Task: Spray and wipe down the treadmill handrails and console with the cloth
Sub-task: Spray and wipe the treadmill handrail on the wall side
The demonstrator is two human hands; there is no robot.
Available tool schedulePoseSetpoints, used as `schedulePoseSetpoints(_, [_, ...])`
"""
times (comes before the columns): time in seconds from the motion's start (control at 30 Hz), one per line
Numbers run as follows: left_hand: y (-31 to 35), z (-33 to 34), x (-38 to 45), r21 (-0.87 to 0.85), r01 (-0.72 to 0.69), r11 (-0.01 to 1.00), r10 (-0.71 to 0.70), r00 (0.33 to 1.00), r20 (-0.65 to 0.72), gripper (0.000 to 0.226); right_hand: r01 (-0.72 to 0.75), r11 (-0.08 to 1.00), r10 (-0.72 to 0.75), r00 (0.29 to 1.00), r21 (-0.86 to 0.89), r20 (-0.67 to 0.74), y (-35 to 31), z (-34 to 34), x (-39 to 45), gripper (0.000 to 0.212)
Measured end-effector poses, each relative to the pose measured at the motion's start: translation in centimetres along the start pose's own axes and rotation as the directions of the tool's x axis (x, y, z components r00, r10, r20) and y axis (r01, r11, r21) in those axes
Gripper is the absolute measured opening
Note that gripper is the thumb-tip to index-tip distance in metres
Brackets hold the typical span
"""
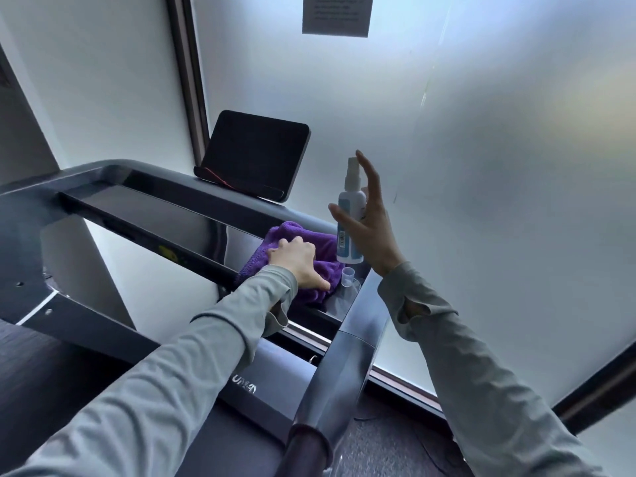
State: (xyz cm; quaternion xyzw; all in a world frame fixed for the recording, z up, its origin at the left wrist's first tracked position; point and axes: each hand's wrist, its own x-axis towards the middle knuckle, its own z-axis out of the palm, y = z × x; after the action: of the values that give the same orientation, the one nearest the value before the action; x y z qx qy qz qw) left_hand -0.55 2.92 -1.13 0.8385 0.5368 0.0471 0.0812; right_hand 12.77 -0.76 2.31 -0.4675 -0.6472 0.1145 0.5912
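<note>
On console [161, 215], purple cloth [296, 233] is gripped by L hand [298, 262], fingers curled in. R hand [373, 232] is held upright, fingers spread, beside spray bottle [348, 247]; contact can't be told.

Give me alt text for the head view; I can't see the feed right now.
The left hand grips a purple cloth on the treadmill console, while the right hand is open around an upright spray bottle at its right end. A clear cap lies beside the bottle; a dark tablet stands propped behind.
</note>
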Motion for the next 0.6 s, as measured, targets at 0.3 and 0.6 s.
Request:
schedulePoseSetpoints(0.3, [0.7, 1.1, -0.2, 0.126, -0.045, 0.991, 0.078, 0.96, -0.269, 0.045, -0.013, 0.99, 0.019, 0.999, -0.141, 0.044, 0.9, 0.6, -0.3, 0.079])
schedulePoseSetpoints(0.6, [-0.9, 1.0, -0.5, 0.074, -0.089, 0.993, 0.104, 0.969, -0.224, 0.051, -0.058, 0.981, 0.063, 0.998, -0.183, 0.019, 0.6, 1.4, -1.4, 0.082])
